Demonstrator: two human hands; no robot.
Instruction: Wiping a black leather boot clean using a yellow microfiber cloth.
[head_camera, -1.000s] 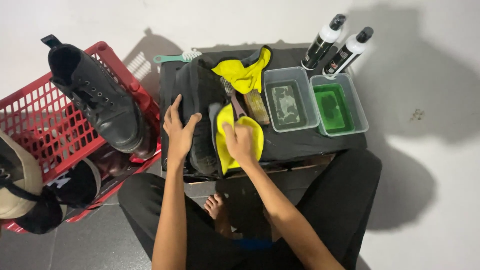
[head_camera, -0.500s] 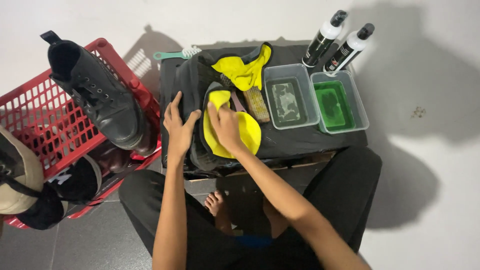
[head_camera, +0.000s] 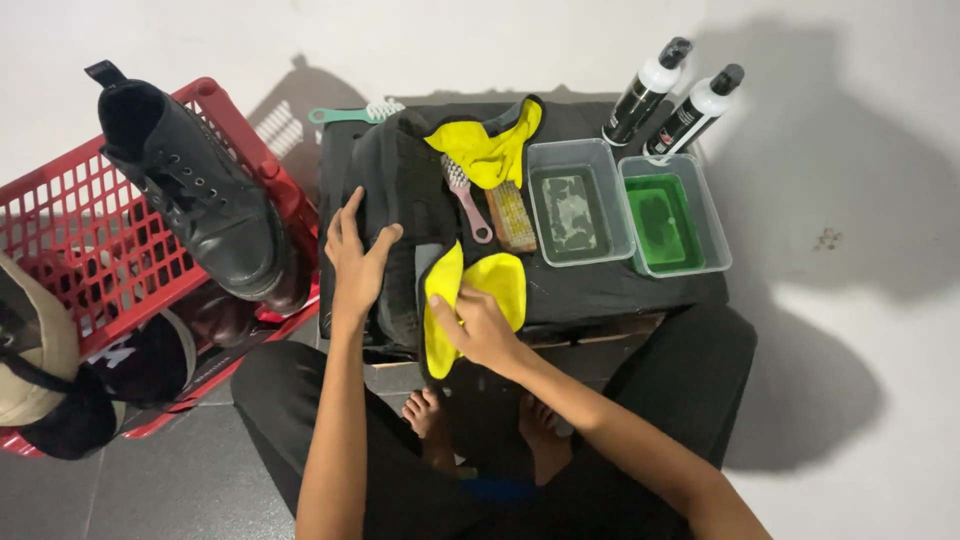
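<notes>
A black boot (head_camera: 400, 190) lies on its side on a low black-covered table (head_camera: 600, 290). My left hand (head_camera: 355, 260) presses flat on the boot's upper, fingers spread. My right hand (head_camera: 480, 330) grips a yellow cloth (head_camera: 495, 285) and holds it against the boot's near end. A second yellow cloth (head_camera: 490, 150) lies over the boot's far end. Beside the boot lie a pink brush (head_camera: 467, 200) and a tan bristle brush (head_camera: 512, 215).
Two clear tubs stand on the table, one with murky water (head_camera: 572, 205), one with green liquid (head_camera: 668, 215). Two black spray bottles (head_camera: 670, 100) lean behind them. A green brush (head_camera: 350, 113) lies at the back. A red basket (head_camera: 90, 240) at left holds a black boot (head_camera: 200, 200) and other shoes.
My right hand has slid the yellow cloth toward me along the boot, from the middle to its near end. My left hand stays on the boot.
</notes>
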